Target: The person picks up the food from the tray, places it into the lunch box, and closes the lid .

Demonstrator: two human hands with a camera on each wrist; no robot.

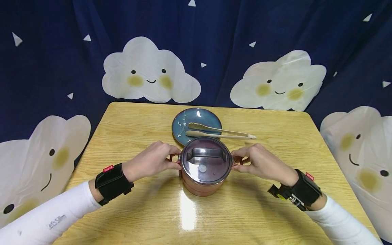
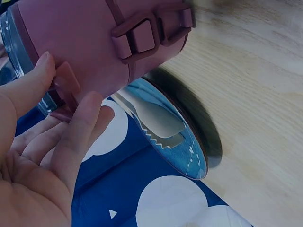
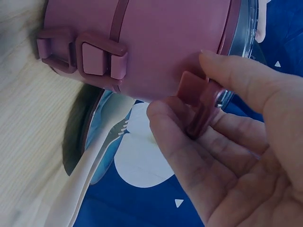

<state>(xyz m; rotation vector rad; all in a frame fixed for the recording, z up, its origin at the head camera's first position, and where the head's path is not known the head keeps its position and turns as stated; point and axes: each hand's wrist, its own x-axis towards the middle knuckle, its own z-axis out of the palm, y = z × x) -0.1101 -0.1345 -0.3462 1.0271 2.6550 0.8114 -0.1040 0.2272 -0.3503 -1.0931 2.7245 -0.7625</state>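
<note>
A round, pinkish stacked lunch box (image 1: 200,188) with a clear lid (image 1: 196,172) and a dark bar handle (image 1: 206,152) stands upright at the table's middle. My left hand (image 1: 156,158) pinches the top clip on its left side, thumb up by the lid and fingers below. Opposite it, my right hand (image 1: 260,161) has thumb and fingers round the matching red clip (image 3: 191,87). That clip juts out from the wall beneath the lid rim. Lower down, two more clips (image 2: 142,38) lie against the body in the left wrist view.
Right behind the lunch box sits a blue plate (image 1: 208,117) with a white blossom pattern. Beige tongs (image 1: 220,136) lie across it, their handle end reaching past its right edge. The wooden table (image 1: 122,126) ends at a dark blue cloud-print curtain (image 1: 214,20).
</note>
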